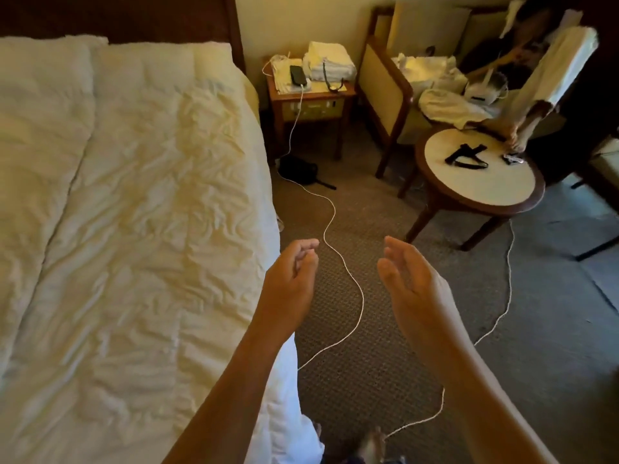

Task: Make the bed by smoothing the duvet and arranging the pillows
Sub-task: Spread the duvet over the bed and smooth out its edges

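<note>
A wrinkled white duvet covers the bed on the left, reaching up to the dark headboard. No pillows show on the bed. My left hand hovers just past the bed's right edge, fingers loosely curled and holding nothing. My right hand is beside it over the carpet, fingers straight, palm turned inward, empty. Neither hand touches the duvet.
A white cable snakes across the carpet between my hands. A nightstand holds a phone and folded towels. An armchair with white linen and a round table stand at right, where another person sits.
</note>
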{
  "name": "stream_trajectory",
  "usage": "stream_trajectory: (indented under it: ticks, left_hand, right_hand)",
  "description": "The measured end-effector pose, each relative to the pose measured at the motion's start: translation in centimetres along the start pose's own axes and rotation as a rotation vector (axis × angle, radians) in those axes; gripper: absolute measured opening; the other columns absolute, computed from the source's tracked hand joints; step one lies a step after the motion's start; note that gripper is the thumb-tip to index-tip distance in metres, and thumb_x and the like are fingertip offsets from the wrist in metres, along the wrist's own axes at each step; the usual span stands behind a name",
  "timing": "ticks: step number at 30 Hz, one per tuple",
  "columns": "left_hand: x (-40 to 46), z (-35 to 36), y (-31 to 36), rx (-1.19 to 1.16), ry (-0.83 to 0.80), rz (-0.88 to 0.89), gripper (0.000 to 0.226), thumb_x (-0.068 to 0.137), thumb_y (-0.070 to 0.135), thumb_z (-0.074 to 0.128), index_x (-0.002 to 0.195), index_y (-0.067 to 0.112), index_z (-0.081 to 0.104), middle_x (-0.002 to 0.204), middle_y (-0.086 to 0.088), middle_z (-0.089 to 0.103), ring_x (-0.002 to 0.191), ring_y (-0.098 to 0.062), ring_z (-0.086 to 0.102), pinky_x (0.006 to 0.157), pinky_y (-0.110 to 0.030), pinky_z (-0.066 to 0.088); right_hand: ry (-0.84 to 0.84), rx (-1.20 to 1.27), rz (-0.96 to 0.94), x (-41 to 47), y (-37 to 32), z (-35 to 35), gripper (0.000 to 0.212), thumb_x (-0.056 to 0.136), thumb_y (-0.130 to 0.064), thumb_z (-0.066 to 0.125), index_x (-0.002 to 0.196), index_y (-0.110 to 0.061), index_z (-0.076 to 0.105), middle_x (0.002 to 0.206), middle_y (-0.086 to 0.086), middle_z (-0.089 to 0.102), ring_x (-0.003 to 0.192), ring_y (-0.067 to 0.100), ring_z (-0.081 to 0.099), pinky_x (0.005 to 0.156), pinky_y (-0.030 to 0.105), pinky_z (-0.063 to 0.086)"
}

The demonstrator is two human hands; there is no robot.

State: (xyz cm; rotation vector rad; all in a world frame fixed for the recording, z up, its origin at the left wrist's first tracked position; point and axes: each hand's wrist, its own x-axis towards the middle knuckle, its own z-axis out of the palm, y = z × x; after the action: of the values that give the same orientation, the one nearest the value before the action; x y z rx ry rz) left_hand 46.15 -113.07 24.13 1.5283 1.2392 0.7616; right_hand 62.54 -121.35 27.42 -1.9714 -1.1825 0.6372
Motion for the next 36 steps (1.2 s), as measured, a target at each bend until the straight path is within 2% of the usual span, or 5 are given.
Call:
stream_trajectory:
  ticks: [9,18,25,32,36]
  left_hand:
    - [13.3,4.1,0.6,-0.032,0.269,-0.159,0.023,0.103,0.024,0.045,0.117,0.033,0.062,0.113,0.017,0.062,0.092,0.017,0.055,0.071,0.002,0.039]
    - [24.9,4.6,2.6,-0.066,0.549,-0.260,0.024,0.102,0.028,0.044,0.116,0.038,0.061,0.119,0.015,0.063,0.105,-0.003,0.061,0.077,-0.013,0.043]
    - [39.0,-0.4,2.1,-0.062,0.640,-0.259,0.024,0.103,0.028,0.043,0.115,0.042,0.059,0.124,0.011,0.063,0.119,-0.012,0.058,0.096,-0.029,0.045]
    - [56.2,-8.2,5.5,0.041,0.562,-0.181,0.026,0.103,0.029,0.043,0.123,0.037,0.058,0.118,0.019,0.060,0.101,0.013,0.054,0.073,0.000,0.037]
    - [64.9,-10.4,6.1,0.037,0.565,-0.171,0.026,0.103,0.028,0.044,0.122,0.037,0.059,0.119,0.020,0.059,0.097,0.018,0.051,0.074,-0.001,0.039]
  right_hand:
    - [-0.239,0.070,-0.080,19.4,2.7,-1.1,0.049,0.098,-0.040,0.049,0.146,-0.031,0.043,0.143,-0.005,0.053,0.128,0.009,0.051,0.104,0.042,0.048]
    - [-0.489,0.055,-0.268,37.0,-0.6,1.2,0.049,0.099,-0.039,0.048,0.146,-0.029,0.042,0.145,-0.002,0.052,0.128,0.010,0.051,0.102,0.036,0.048]
    - [-0.517,0.082,-0.323,52.1,-5.0,7.2,0.050,0.099,-0.041,0.048,0.148,-0.032,0.040,0.146,-0.005,0.051,0.130,0.008,0.048,0.102,0.032,0.045]
    - [-0.479,0.043,-0.322,67.2,-10.8,11.7,0.051,0.098,-0.043,0.047,0.147,-0.033,0.039,0.145,-0.007,0.050,0.134,0.012,0.046,0.106,0.039,0.044]
    - [-0.476,0.064,-0.322,74.7,-12.4,14.3,0.053,0.096,-0.046,0.047,0.146,-0.033,0.041,0.145,-0.008,0.051,0.134,0.010,0.046,0.107,0.037,0.043]
